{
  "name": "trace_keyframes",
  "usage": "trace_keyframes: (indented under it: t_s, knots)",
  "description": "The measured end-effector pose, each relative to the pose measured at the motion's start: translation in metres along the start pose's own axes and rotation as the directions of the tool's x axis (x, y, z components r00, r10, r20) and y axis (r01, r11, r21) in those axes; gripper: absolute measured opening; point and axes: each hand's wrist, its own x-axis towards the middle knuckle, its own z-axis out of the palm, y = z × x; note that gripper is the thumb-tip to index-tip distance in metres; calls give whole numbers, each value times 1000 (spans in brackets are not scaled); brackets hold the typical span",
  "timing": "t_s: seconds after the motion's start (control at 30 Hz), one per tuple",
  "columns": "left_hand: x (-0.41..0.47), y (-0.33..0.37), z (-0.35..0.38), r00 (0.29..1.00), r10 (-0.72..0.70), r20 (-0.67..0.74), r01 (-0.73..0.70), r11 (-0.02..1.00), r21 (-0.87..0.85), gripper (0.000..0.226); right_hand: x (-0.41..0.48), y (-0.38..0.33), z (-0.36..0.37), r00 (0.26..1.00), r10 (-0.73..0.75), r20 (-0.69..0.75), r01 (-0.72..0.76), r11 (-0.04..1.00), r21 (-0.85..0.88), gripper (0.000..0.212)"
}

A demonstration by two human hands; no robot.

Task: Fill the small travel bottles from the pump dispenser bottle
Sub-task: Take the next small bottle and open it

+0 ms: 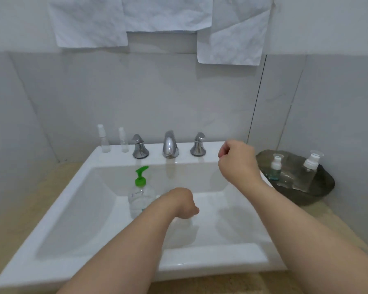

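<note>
Head view: one white sink [210,259] set in a beige counter.

One pump bottle [141,196], clear with a green pump, stands upright in the basin, left of centre.

Four small bottles counted:
- Two ledge bottles [104,141] and [123,141] stand upright on the back ledge, left of the taps.
- Two tray bottles [276,166] and [310,168], white-capped, sit in one dark tray [325,183] on the counter at right.

One spout [170,145] stands between two handles [139,147] and [198,145].

Three paper sheets [89,22] hang on the wall.

Left hand [185,205] is over the basin, just right of the pump bottle, fingers curled downward. Whether they hold anything cannot be told.

Right hand [236,155] is raised over the ledge's right corner, fingers curled. Contents cannot be told.
</note>
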Motion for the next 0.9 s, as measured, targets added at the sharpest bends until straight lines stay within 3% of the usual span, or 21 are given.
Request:
trace_keyframes:
  t_s: [0.07, 0.13, 0.23, 0.3, 0.37, 0.43, 0.5, 0.63, 0.77, 0.9]
  knots:
    - [-21, -10, -16, 995, -26, 101, 19, 997, 70, 24, -18, -5, 16, 997, 38, 60, -42, 997, 68, 31]
    - [-44, -33, -35, 993, -64, 100, 62, 998, 22, 22, -29, -11, 34, 992, 54, 114, -65, 993, 95, 30]
    - [-69, -83, -66, 991, -125, -40, 120, 987, -103, 21, -37, -25, 64, 969, 78, 236, -116, 982, 151, 29]
    - [-70, -114, -87, 961, -195, -196, 131, 946, -297, 19, -40, -39, 84, 938, 92, 335, -172, 961, 217, 30]
    - [-56, -138, -102, 873, -298, -385, 59, 850, -524, 14, -42, -52, 104, 922, 88, 378, -200, 943, 268, 31]
    - [-36, -157, -107, 719, -401, -567, -20, 804, -594, 13, -45, -59, 120, 920, 58, 387, -169, 950, 261, 29]
    - [-17, -170, -106, 630, -417, -655, -38, 826, -563, 26, -46, -61, 131, 925, 14, 379, -94, 976, 195, 27]
    - [19, -181, -108, 640, -263, -722, 26, 947, -321, 51, -46, -47, 135, 940, 22, 342, -65, 991, 116, 31]
    - [43, -182, -119, 638, -211, -740, 74, 974, -214, 53, -39, -45, 133, 944, 37, 327, -84, 988, 131, 31]
    - [65, -184, -116, 614, -239, -752, 49, 963, -266, 43, -39, -46, 133, 937, 18, 348, -70, 988, 136, 32]
